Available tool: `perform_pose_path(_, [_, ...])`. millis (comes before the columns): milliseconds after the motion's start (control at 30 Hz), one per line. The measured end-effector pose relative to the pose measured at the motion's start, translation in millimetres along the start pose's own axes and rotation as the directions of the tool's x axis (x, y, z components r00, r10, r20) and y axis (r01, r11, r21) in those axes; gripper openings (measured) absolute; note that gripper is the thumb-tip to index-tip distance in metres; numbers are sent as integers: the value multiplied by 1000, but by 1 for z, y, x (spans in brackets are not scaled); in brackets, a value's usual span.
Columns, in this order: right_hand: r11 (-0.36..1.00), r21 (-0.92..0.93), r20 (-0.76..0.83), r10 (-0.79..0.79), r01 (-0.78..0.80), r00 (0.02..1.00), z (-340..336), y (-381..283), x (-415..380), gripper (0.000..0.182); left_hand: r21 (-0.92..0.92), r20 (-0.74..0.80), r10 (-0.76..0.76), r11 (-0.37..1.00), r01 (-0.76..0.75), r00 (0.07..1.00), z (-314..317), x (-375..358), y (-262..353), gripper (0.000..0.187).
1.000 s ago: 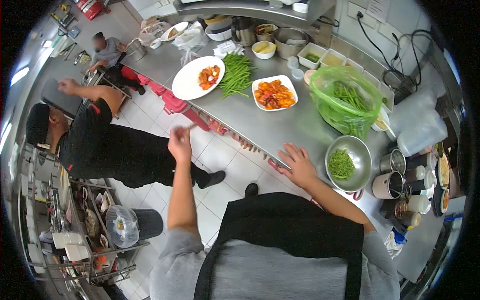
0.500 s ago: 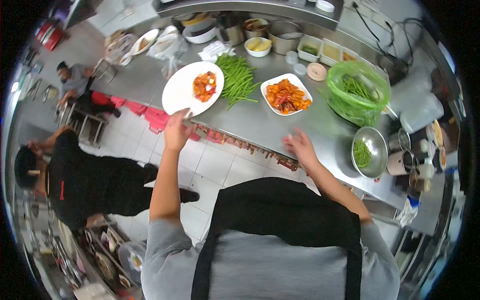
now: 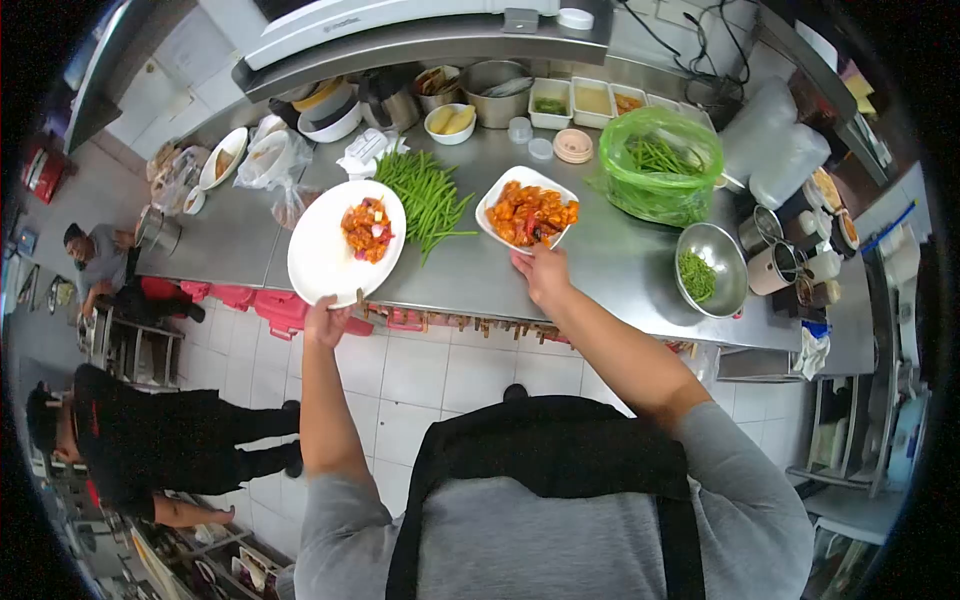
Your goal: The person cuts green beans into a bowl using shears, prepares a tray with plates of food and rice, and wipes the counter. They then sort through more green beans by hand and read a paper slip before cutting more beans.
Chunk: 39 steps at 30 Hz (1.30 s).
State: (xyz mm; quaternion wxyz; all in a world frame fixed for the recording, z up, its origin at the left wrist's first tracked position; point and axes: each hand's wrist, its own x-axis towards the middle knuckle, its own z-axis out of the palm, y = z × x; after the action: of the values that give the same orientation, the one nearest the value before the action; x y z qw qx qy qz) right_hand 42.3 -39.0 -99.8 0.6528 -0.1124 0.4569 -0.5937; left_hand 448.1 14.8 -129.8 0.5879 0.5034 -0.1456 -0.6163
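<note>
My left hand [image 3: 327,322] is closed on the near rim of a large white oval plate [image 3: 318,245], which bears a small heap of red-orange food [image 3: 368,230]. A smaller white square dish [image 3: 490,200] full of glossy orange pieces [image 3: 528,210] is at the counter's middle, and my right hand [image 3: 543,275] grips its near edge, the thumb hidden in part. Between plate and dish lies a pile of long green beans [image 3: 420,195] on the steel counter [image 3: 450,275].
A green bag of beans [image 3: 660,170] and a steel bowl with cut beans [image 3: 735,275] stand to the right. Containers, pots and a bowl of yellow pieces [image 3: 450,122] line the back. Two people [image 3: 150,425] are at the left.
My right hand has moved from above the counter to the square dish and taken hold of its edge. My left hand still holds the oval plate. The view has shifted.
</note>
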Motion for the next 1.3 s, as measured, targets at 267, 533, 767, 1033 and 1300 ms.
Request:
perform_pose_path(267, [990, -98, 6, 104, -103, 995, -78, -22, -71, 30, -159, 47, 98, 983, -90, 994, 33, -134, -65, 60])
perform_pose_path(533, [991, -131, 198, 43, -17, 979, -135, -59, -46, 34, -204, 37, 97, 975, -88, 995, 74, -257, -141, 61])
perform_pose_path(767, [807, -473, 456, -120, 354, 882, -209, -146, -151, 24, -266, 31, 101, 960, -89, 994, 111, -320, -196, 58])
perform_pose_path(1033, [450, -765, -199, -846, 462, 495, -448, -276, -186, 16, -87, 194, 59, 995, -43, 979, 160, -345, -176, 57])
perform_pose_path(1300, [-277, -956, 180, -810, -93, 558, -620, -290, -110, 43, 102, 354, -4, 994, -34, 935, 244, -334, -186, 61])
